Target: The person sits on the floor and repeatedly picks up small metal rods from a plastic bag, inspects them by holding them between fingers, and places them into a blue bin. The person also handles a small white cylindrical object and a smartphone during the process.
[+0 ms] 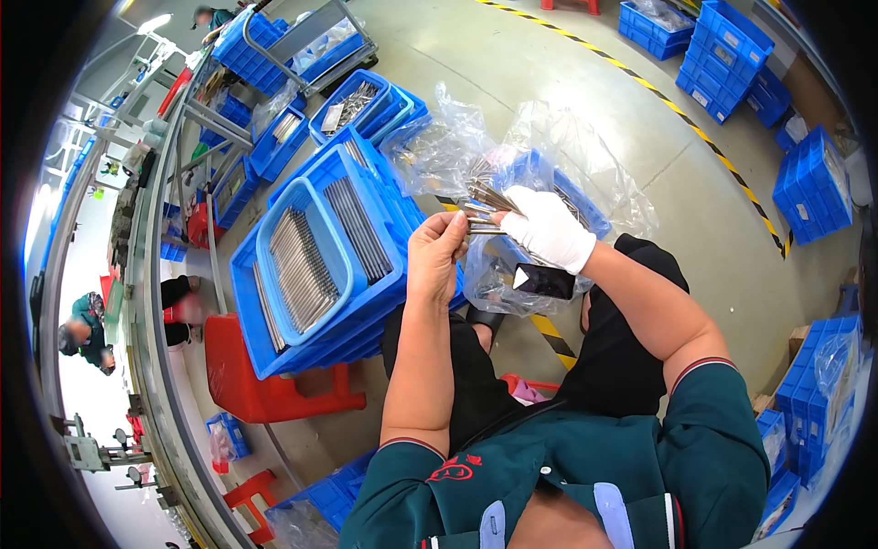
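Note:
My right hand, in a white glove, grips a bundle of thin metal rods that fan out beyond its fingers. My bare left hand is closed, thumb against fingers, at the near ends of a few of these rods. Beneath the right hand, a blue crate lined with clear plastic bag holds more metal pieces, partly hidden by the glove. A dark, phone-like rectangle lies on the plastic just below that hand. To the left, a light-blue tray holds neat rows of metal rods.
The tray sits in a stack of blue crates, beside a red stool. More crates stand at the far right and right side. A metal-framed bench runs along the left, with people beyond it. Striped tape crosses the floor.

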`<state>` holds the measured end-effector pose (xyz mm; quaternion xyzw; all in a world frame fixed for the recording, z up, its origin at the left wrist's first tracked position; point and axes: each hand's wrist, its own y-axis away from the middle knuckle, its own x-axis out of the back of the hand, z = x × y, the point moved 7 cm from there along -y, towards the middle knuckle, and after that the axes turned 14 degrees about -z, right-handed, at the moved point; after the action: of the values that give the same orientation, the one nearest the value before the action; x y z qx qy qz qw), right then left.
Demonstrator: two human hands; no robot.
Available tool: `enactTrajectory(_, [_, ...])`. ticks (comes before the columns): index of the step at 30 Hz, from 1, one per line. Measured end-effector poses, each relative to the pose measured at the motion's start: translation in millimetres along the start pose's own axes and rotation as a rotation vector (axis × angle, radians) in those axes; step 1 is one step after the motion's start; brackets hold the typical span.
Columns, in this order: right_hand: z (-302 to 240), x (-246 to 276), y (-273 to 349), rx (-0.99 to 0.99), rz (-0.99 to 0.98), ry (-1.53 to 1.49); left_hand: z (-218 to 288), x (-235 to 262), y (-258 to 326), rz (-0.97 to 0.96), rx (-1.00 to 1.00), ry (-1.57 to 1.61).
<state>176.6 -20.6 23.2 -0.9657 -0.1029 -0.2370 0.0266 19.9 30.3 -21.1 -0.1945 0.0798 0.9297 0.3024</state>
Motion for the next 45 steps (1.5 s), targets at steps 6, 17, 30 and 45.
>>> enactTrajectory(6, [-5,-1,1,0.09,0.061,0.183,1,-1,1,0.023,-0.009,-0.103])
enactTrajectory(17, [3,-1,-2,0.013,-0.035,-0.047,16,8,2,0.102,-0.086,-0.063])
enactTrajectory(30, [8,-11,-2,-0.036,-0.192,-0.173,9,0,2,-0.056,0.02,-0.069])
enactTrajectory(45, [19,-16,-2,-0.098,-0.231,-0.338,20,12,3,0.048,-0.04,-0.126])
